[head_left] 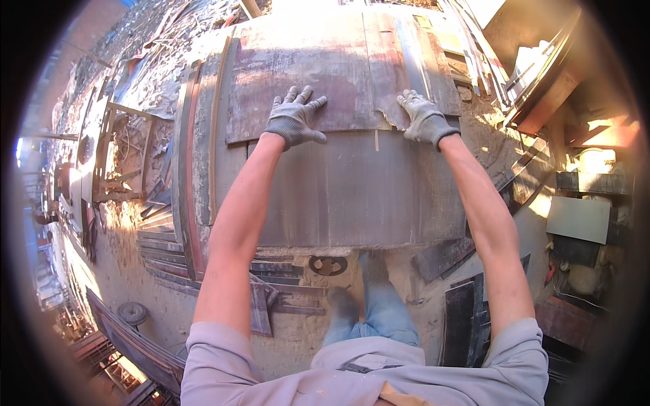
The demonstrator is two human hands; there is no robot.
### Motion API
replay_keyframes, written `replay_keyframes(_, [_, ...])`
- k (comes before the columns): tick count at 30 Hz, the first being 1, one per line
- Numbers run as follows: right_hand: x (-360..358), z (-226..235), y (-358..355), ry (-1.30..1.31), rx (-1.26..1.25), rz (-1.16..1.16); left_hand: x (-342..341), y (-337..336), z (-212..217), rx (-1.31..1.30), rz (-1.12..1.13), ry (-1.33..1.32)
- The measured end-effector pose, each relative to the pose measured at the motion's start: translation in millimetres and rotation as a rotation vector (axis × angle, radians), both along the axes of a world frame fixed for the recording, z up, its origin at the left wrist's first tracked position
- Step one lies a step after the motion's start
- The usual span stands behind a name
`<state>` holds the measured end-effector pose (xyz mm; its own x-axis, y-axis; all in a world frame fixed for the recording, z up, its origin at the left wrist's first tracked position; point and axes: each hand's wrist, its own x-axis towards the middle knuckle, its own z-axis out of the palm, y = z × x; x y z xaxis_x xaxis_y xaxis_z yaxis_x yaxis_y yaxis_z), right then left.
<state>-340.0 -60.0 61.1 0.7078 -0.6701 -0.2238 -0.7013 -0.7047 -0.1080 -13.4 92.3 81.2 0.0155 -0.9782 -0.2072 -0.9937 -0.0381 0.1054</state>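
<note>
Both of my arms reach forward over a stack of worn plywood sheets. My left hand (296, 118), in a grey knit glove, lies with spread fingers on the near part of a reddish-brown plywood sheet (305, 61). The glove of my right hand (426, 119) is alike; its fingers are stretched out beside a chipped, broken notch in that sheet's near edge. Neither hand is wrapped round anything. Under the top sheet, and jutting out toward me, is a smoother grey-brown board (359, 193). A narrow strip (413, 51) with pale streaks runs along the upper sheet's right side.
Long timber strips (184, 162) stand along the stack's left side. Dark offcuts (288, 291) lie on the dusty ground near my feet, beside a dark round metal piece (328, 264). More dark panels (460, 318) are at my right. A small wheel (132, 312) is at lower left.
</note>
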Motion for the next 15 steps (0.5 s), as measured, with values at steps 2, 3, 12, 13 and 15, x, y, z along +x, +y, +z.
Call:
replay_keyframes(2, [8, 1, -17, 0.003, -0.001, 0.014, 6, -12, 0, 0.013, 0.002, -0.002])
replay_keyframes(3, [12, 2, -26, 0.010, -0.010, 0.019, 8, -18, 0, 0.018, 0.004, -0.006])
replay_keyframes(12, [-32, 6, -20, -0.131, -0.230, 0.063, 30, -73, 1, -0.008, 0.097, 0.005])
replay_keyframes(13, [-57, 12, -8, -0.081, -0.183, 0.052, 32, -71, -2, -0.003, 0.088, 0.017])
replay_keyframes(15, [-107, 18, 37, -0.275, -0.243, 0.055, 33, -60, -9, -0.158, 0.211, 0.061])
